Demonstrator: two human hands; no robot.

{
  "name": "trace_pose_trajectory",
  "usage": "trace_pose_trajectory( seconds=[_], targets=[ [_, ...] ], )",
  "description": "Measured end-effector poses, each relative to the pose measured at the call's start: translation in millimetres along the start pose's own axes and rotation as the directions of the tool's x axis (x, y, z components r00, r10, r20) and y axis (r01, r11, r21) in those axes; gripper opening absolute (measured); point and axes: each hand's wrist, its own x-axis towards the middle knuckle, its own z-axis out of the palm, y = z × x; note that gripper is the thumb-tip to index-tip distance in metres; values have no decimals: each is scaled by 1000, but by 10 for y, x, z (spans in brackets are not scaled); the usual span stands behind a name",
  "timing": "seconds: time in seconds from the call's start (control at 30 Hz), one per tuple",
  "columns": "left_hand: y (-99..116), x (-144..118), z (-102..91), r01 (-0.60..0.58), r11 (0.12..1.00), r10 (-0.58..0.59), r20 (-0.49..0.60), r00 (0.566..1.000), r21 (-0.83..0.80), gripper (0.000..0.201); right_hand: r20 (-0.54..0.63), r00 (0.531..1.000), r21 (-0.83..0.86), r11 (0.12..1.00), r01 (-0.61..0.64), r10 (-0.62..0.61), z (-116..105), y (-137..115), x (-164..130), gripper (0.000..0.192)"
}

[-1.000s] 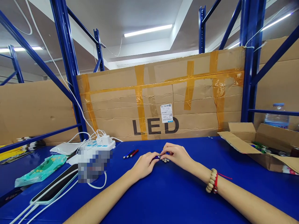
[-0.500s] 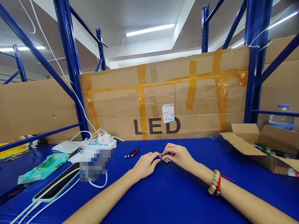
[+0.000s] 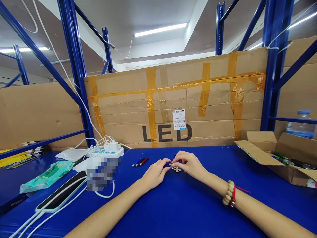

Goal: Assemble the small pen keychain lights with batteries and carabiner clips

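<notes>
My left hand [image 3: 155, 172] is closed around a small shiny blue-purple penlight-like tube [image 3: 167, 164], held just above the blue tabletop. At the tube's right end, the thumb and fingers of my right hand [image 3: 190, 163] are pinched together. Whatever sits between those fingertips is too small to make out. Several round silver button cells [image 3: 176, 169] lie in a little heap beneath and between my hands. Part of something dark blue shows behind the right fingers. Left of my hands rest 3 slim tubes [image 3: 140, 162], blue, black and red, side by side.
An open cardboard box [image 3: 284, 162] with small tubes inside stands at the right. On the left are a white power strip [image 3: 109, 151], cables, a phone [image 3: 61, 193] and a green tissue pack [image 3: 47, 177]. A large cardboard panel [image 3: 210, 129] closes off the back.
The view has shifted slightly. My fingers have moved a little at the tube's end, and more of the button cells show between my hands. Both hands stay together in the same place.
</notes>
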Motion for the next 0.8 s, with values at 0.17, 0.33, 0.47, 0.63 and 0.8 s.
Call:
trace_pose_trajectory(
  seconds=[0.17, 0.33, 0.47, 0.63, 0.8],
  targets=[
    [33, -9, -15, -22, 1000, 22, -4, 1000, -5, 22, 49, 983, 284, 941, -185, 178, 56, 26, 26, 33],
    [56, -30, -17, -88, 996, 89, 15, 996, -8, 23, 239, 926, 375, 851, -367, 294, 83, 78, 25, 31],
    [44, -56, -2, -144, 989, 144, 9, 990, -20, 23, 278, 911, 384, 834, -395, 304, 91, 80, 0, 29],
    [28, -78, -4, -167, 984, 167, 3, 986, 60, 24, 276, 905, 378, 829, -411, 323, 88, 11, -24, 33],
    [5, -84, -20, -203, 974, 205, -17, 979, 97, 25, 316, 847, 365, 769, -525, 428, 78, -95, -39, 38]
  ],
)
